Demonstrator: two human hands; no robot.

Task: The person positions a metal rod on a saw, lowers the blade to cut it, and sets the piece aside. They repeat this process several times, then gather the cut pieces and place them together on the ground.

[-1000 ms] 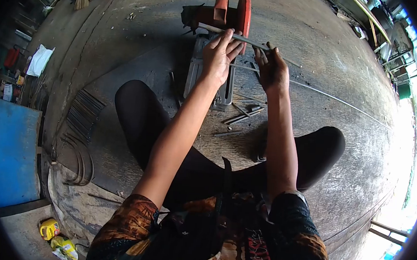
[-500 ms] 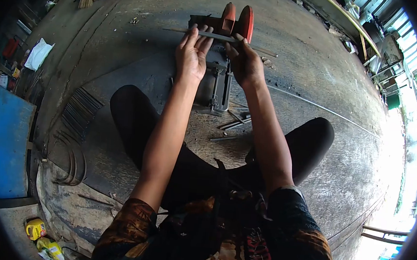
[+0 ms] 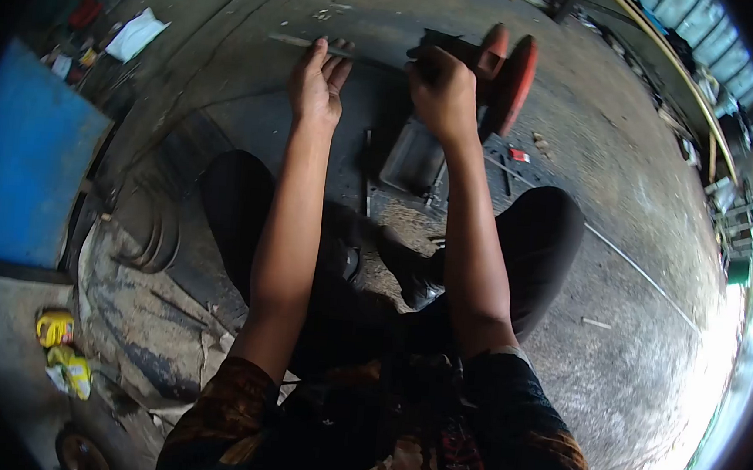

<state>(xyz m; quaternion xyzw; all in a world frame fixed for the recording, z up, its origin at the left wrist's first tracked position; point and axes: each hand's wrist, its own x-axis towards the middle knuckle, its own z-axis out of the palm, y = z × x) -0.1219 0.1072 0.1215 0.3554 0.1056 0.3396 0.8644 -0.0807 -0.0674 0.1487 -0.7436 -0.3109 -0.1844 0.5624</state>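
A thin metal rod (image 3: pixel 290 40) is held crosswise out in front of me. My left hand (image 3: pixel 319 87) grips it between thumb and fingers, palm turned up, with one end sticking out to the left. Closed around the rod's other side is my right hand (image 3: pixel 446 87), knuckles up, hiding that end. Just behind and below the right hand stands a floor machine like a cut-off saw, with a round red guard (image 3: pixel 515 86) and a dark metal base (image 3: pixel 414 155). Motion blurs the rod between the hands.
My bent legs (image 3: pixel 540 246) lie either side of the machine's base. A long thin rod (image 3: pixel 637 261) lies on the floor at right, near a small red box (image 3: pixel 519 155). Curved metal strips (image 3: pixel 167 233), a blue panel (image 3: pixel 28 158) and yellow packages (image 3: pixel 56 329) are on the left.
My view has turned, so the machine now appears farther right and tilted. My left hand stays on the rod; my right hand has turned knuckles up, covering its right end.
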